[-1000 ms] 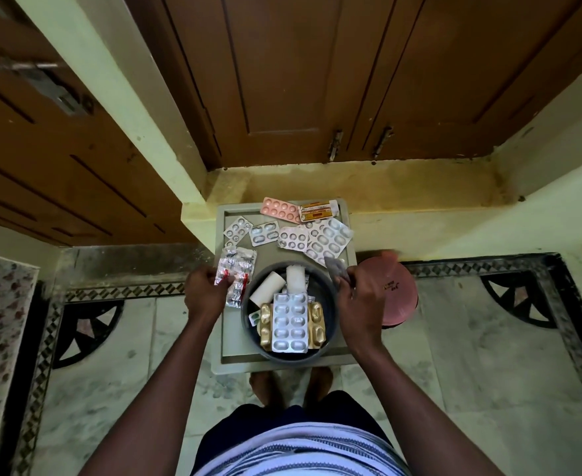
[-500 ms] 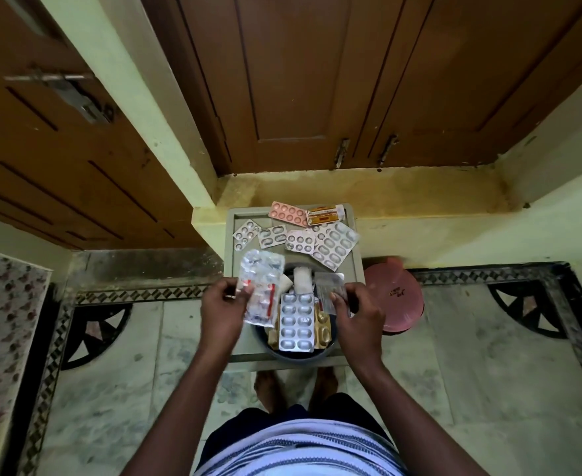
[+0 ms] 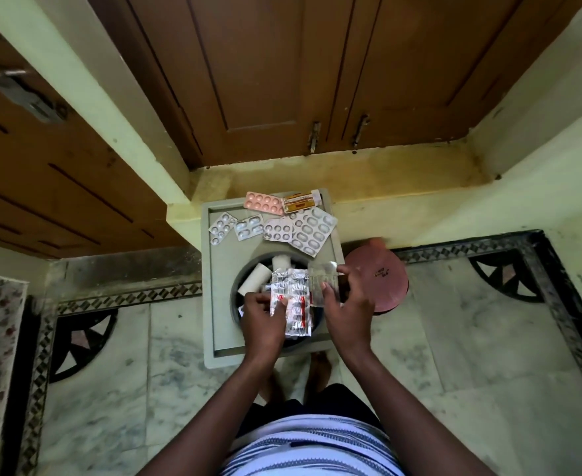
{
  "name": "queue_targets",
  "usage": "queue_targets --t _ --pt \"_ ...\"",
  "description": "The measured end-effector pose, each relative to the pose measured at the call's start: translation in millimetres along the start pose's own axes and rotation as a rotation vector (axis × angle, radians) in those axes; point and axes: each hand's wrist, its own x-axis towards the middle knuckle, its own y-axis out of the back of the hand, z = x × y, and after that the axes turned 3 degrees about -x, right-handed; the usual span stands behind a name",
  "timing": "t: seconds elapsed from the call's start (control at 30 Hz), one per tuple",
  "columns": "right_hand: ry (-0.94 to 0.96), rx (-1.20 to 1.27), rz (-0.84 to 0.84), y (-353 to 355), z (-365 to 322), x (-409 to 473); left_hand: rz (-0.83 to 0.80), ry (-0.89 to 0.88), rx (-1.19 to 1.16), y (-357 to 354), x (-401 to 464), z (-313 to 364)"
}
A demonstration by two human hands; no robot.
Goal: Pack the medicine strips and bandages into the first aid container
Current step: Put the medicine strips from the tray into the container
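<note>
I am holding a red-printed strip (image 3: 291, 305) in my left hand (image 3: 261, 316) and pinching a clear strip (image 3: 322, 280) in my right hand (image 3: 346, 304), both over the tub (image 3: 248, 274). Two bandages (image 3: 255, 278) are already lying inside; five strips (image 3: 311, 231) and a tube (image 3: 301, 203) are waiting on the tray (image 3: 219, 297).
</note>
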Motion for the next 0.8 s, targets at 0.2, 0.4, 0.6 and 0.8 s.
queue_targets --t 0.2,0.4,0.6,0.8 --pt "0.039 -0.038 -0.051 1 -4 3 0.026 -0.103 0.1 3 -7 2" --pt "0.049 -0.103 -0.178 -2 -3 5 -0.018 -0.37 0.408 8 -11 -6" --pt "0.209 -0.41 -0.439 -12 1 6 -0.015 -0.521 0.651 17 -4 -9" --pt "0.386 -0.905 -0.42 -21 -17 0 -0.183 -0.76 0.709 22 8 -27"
